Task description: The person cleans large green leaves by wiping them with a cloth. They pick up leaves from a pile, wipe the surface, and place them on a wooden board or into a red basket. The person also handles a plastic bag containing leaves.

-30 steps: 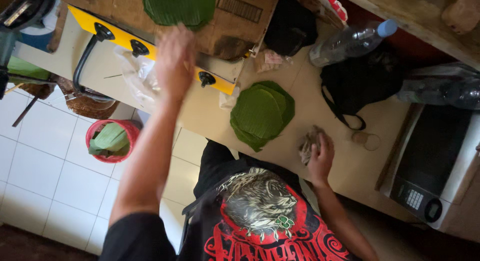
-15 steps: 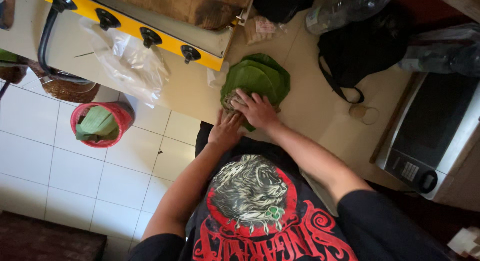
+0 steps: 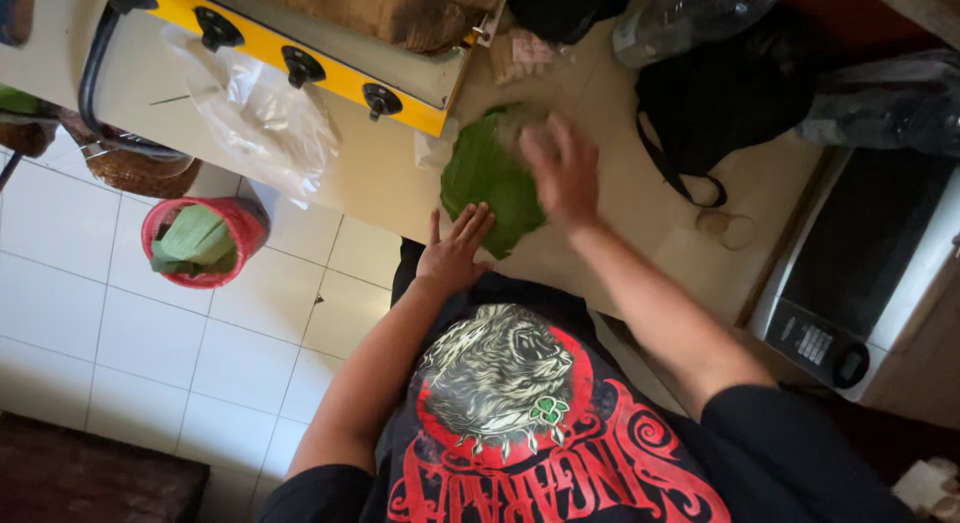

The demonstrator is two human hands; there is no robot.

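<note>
Left hand (image 3: 455, 251) flat, fingers spread, pressing the leaf (image 3: 490, 178) edge on the counter (image 3: 620, 243); right hand (image 3: 560, 168) open, blurred, palm down over it.

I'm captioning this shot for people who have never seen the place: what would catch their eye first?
First the green leaves on the beige counter, with the left hand flat on their near edge and the right hand, blurred, over them. Next the yellow stove with black knobs at the top, and the red basket holding folded leaves on the white tiled floor at left.
</note>
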